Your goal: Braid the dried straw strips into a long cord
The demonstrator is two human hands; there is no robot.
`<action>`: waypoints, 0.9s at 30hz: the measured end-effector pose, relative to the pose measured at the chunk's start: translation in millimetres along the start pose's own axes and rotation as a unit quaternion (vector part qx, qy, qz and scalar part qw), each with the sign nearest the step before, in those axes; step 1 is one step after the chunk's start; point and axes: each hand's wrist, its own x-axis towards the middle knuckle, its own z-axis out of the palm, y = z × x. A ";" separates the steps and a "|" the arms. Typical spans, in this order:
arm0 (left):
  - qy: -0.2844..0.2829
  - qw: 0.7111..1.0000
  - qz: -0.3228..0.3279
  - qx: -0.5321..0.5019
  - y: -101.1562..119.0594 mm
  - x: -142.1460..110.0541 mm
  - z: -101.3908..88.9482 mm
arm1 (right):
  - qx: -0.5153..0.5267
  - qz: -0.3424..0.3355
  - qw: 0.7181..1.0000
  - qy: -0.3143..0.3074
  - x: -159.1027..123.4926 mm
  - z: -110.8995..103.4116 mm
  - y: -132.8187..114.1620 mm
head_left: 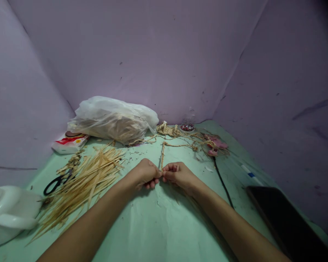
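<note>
My left hand [145, 173] and my right hand [177, 174] meet at the middle of the green table [158, 225], knuckles almost touching. Both are closed in a pinch on the near end of a thin braided straw cord [162, 154]. The cord runs straight away from my fingers toward a coil of braided straw [168, 129] near the back wall. A loose pile of pale straw strips [82, 182] lies just left of my left forearm.
A clear plastic bag of straw [113, 118] lies at the back left, a red-and-white pack [69, 142] beside it. Black scissors [56, 183] and a white jug [8, 213] sit at left. A pink glue gun [214, 145], its black cable, a bead dish [186, 127] and a dark tablet [287, 222] are at right.
</note>
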 end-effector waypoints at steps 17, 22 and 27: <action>0.094 0.993 0.046 -0.050 -6.9 6.6 17.4 | -0.478 -0.061 0.869 0.111 -30.0 3.4 -25.6; 0.081 0.983 -0.035 -0.158 1.4 -1.6 20.2 | -0.538 -0.051 0.831 0.132 -41.4 21.1 -31.2; 0.055 0.976 -0.033 -0.208 0.9 -3.7 14.4 | -0.555 -0.032 0.821 0.130 -49.0 31.1 -36.4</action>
